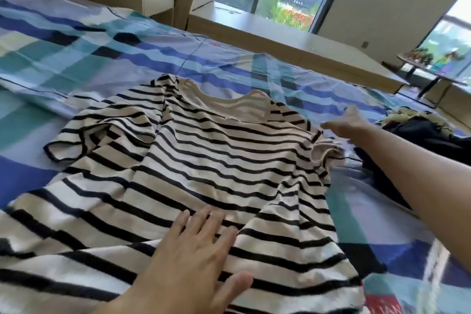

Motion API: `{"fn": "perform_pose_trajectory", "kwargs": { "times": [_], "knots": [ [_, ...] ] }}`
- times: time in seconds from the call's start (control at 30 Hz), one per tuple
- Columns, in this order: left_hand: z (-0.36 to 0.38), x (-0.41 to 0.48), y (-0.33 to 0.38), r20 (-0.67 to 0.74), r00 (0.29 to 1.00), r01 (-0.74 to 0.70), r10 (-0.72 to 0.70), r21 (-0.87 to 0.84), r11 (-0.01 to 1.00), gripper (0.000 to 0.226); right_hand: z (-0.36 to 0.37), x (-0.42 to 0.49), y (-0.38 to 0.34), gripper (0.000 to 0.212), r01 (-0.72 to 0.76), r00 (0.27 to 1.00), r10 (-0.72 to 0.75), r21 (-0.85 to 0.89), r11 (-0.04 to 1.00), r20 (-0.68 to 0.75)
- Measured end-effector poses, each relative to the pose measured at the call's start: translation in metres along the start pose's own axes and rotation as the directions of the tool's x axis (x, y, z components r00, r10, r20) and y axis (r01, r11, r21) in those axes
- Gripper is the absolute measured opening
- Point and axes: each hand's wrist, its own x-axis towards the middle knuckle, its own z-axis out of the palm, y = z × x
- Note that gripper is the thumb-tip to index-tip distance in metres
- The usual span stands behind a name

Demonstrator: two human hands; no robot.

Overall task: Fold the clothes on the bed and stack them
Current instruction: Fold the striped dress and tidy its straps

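Two hands on the striped shirt, spread across the bed: left hand flat, fingers splayed, likely anchoring the lower cloth; right hand empty, fingers straight, beside the bunched sleeve, probably to smooth it.

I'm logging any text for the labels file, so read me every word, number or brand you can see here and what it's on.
No text can be read.
Red patch at the picture's bottom right corner: pale marks, perhaps letters, too blurred to read.
Striped shirt: no label or print shows.
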Motion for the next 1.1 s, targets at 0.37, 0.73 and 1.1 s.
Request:
{"fn": "perform_pose_trajectory", "kwargs": {
  "times": [0.37, 0.73, 1.1],
  "knots": [
    [-0.005, 0.026, 0.026, -0.157, 0.985, 0.063, -0.076, -0.090, 0.994, 0.075, 0.044, -0.009, 0.062, 0.083, -0.186, 0.979, 0.174, 0.113, 0.976, 0.108],
    [0.021, 0.059, 0.014, -0.181, 0.976, 0.122, -0.121, -0.003, 0.992, 0.085, 0.025, -0.018, 0.084, 0.050, -0.322, 0.931, 0.146, 0.567, 0.758, 0.334],
    [0.031, 0.062, 0.011, -0.250, 0.963, 0.115, -0.101, 0.044, 0.992, 0.086, -0.014, -0.055, -0.011, 0.056, 0.195, 0.976, -0.217, 0.433, 0.880, 0.000]
  ]
}}
